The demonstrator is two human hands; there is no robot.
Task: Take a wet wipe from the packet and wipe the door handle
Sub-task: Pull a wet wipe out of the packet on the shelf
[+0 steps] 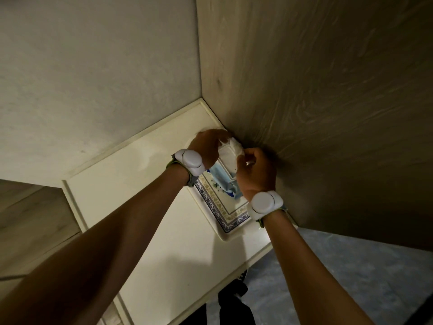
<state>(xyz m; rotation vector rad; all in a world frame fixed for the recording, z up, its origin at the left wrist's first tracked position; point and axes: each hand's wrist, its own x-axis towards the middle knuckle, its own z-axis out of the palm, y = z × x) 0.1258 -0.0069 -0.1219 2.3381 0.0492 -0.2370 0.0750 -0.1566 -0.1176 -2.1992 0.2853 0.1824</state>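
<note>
Dim indoor frame, warm yellowish cast overall. Brightest area was the cream shelf top (131, 191), with a soft glare patch near the left hand (206, 146). Forearms cast broad soft shadows across the shelf's near end, so light likely came from above and behind the camera. The wood-grain panel (328, 102) darkened toward the right edge and its lower part, near black beside the right hand (255, 170). Wide-angle distortion bent straight edges near the borders. Hands slightly soft; white wipe (232, 146) lacked detail. Some noise in dark areas.
</note>
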